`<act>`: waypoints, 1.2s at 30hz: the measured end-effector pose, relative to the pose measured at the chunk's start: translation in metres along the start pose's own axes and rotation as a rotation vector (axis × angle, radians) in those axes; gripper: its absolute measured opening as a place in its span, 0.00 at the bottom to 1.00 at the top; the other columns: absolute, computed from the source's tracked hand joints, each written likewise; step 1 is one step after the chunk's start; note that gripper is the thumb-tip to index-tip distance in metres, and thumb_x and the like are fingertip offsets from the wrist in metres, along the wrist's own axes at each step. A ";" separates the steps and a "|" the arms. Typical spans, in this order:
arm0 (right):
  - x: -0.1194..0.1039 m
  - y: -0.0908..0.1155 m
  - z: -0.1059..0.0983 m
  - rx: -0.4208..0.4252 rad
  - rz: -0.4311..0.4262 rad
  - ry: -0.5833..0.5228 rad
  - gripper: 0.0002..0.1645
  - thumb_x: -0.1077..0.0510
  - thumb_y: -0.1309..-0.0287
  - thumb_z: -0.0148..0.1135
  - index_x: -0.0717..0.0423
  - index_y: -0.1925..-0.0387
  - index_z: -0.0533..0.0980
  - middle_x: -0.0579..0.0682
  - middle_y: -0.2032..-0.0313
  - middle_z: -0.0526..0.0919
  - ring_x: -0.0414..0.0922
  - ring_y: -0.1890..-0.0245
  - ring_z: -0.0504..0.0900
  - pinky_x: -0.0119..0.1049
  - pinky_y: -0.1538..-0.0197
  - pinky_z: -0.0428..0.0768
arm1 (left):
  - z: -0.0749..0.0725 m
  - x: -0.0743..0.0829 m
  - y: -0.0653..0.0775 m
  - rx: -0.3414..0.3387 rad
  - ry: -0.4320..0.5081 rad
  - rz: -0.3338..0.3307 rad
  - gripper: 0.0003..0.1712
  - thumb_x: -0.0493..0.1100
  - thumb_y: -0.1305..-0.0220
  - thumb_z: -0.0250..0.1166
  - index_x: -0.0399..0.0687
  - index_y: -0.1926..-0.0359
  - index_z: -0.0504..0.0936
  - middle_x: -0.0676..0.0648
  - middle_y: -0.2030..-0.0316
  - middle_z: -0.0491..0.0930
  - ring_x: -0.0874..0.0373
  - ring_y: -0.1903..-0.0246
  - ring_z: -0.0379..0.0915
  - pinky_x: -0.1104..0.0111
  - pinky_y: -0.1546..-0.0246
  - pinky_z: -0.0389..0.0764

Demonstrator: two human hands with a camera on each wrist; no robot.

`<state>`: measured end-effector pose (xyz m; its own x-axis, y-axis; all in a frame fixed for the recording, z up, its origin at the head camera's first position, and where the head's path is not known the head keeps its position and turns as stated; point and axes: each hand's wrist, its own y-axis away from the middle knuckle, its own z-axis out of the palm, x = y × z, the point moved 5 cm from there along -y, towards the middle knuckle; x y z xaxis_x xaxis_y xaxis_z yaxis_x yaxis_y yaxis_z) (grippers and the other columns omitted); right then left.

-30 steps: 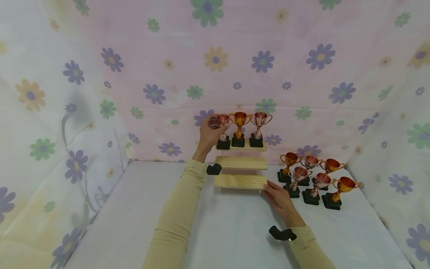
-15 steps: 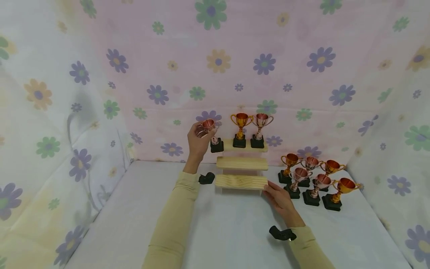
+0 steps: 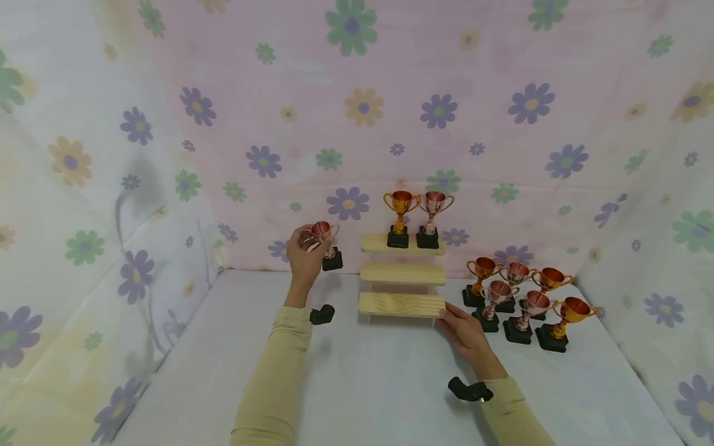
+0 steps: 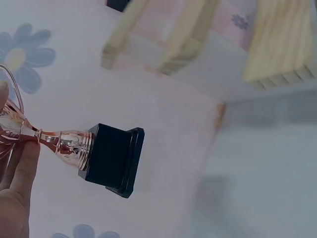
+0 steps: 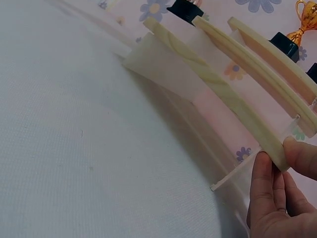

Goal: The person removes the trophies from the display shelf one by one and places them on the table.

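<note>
A rose-gold trophy cup (image 3: 332, 259) with a black base is in my left hand (image 3: 304, 263), held in the air left of the wooden three-step display stand (image 3: 401, 272). In the left wrist view, my fingers grip the trophy's bowl and upper stem, and its black base (image 4: 113, 159) points away from the hand. My right hand (image 3: 468, 337) pinches the right end of the stand's lowest step (image 3: 398, 303), thumb on top and fingers beneath in the right wrist view. On the top step stand a gold trophy (image 3: 399, 217) and a rose-gold trophy (image 3: 431, 217).
Several gold and rose-gold trophies, among them a gold trophy (image 3: 562, 322) at the front, stand grouped on the white table (image 3: 379, 384) right of the stand. Flower-patterned cloth (image 3: 301, 111) hangs behind and at both sides.
My left hand has lifted the rose-gold trophy off the left end of the top step and carried it left and down. The right hand has stayed on the lowest step.
</note>
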<state>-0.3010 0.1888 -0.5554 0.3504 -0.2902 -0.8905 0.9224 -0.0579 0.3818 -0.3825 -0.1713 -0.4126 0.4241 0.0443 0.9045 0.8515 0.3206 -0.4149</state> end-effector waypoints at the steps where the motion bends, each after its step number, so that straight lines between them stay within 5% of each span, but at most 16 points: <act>1: 0.000 0.000 0.000 0.000 -0.005 0.001 0.37 0.62 0.27 0.57 0.64 0.23 0.56 0.64 0.25 0.60 0.42 0.44 0.77 0.28 0.42 0.81 | 0.001 -0.004 0.001 -0.009 -0.018 0.006 0.29 0.29 0.44 0.74 0.28 0.41 0.75 0.34 0.53 0.77 0.47 0.56 0.79 0.81 0.59 0.82; 9: 0.000 -0.001 0.001 -0.009 -0.026 0.011 0.35 0.64 0.26 0.55 0.66 0.24 0.56 0.65 0.26 0.61 0.40 0.45 0.78 0.31 0.39 0.79 | 0.012 -0.042 0.006 -0.123 -0.131 -0.019 0.27 0.29 0.47 0.76 0.31 0.45 0.79 0.37 0.58 0.78 0.51 0.64 0.79 0.80 0.64 0.83; 13: 0.002 -0.001 0.002 -0.007 -0.034 0.019 0.35 0.64 0.27 0.56 0.67 0.24 0.57 0.66 0.26 0.62 0.43 0.44 0.77 0.32 0.38 0.78 | 0.015 -0.063 0.012 -0.215 -0.174 -0.031 0.28 0.28 0.44 0.75 0.31 0.42 0.78 0.31 0.56 0.79 0.42 0.61 0.80 0.71 0.60 0.86; 17: 0.003 -0.002 0.001 -0.003 -0.033 0.017 0.35 0.64 0.27 0.57 0.66 0.24 0.58 0.66 0.27 0.63 0.41 0.45 0.78 0.29 0.42 0.81 | 0.018 -0.072 0.014 -0.277 -0.195 -0.047 0.28 0.30 0.43 0.75 0.32 0.41 0.77 0.29 0.54 0.79 0.35 0.56 0.80 0.57 0.52 0.86; 20: 0.002 -0.003 0.000 0.003 -0.032 0.007 0.35 0.63 0.26 0.56 0.66 0.24 0.58 0.66 0.27 0.63 0.39 0.48 0.79 0.27 0.44 0.82 | 0.023 -0.073 0.012 -0.314 -0.214 -0.066 0.26 0.31 0.43 0.75 0.37 0.43 0.79 0.33 0.54 0.80 0.40 0.56 0.81 0.59 0.51 0.85; 28: 0.002 -0.003 -0.001 0.025 -0.043 -0.007 0.33 0.64 0.26 0.56 0.66 0.25 0.60 0.66 0.28 0.65 0.37 0.50 0.81 0.28 0.44 0.82 | 0.021 -0.078 0.014 -0.284 -0.180 -0.090 0.28 0.31 0.44 0.76 0.37 0.42 0.78 0.34 0.54 0.80 0.41 0.54 0.81 0.56 0.48 0.84; 36: 0.002 -0.003 -0.002 0.026 -0.026 0.014 0.33 0.62 0.26 0.56 0.64 0.25 0.60 0.64 0.28 0.65 0.41 0.46 0.79 0.29 0.43 0.82 | 0.009 -0.084 0.013 -0.226 -0.112 -0.160 0.30 0.30 0.41 0.73 0.31 0.39 0.73 0.31 0.48 0.77 0.41 0.52 0.78 0.79 0.58 0.80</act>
<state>-0.3024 0.1897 -0.5591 0.3291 -0.2753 -0.9033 0.9266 -0.0902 0.3651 -0.4100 -0.1622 -0.4934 0.2534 0.1181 0.9601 0.9572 0.1133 -0.2665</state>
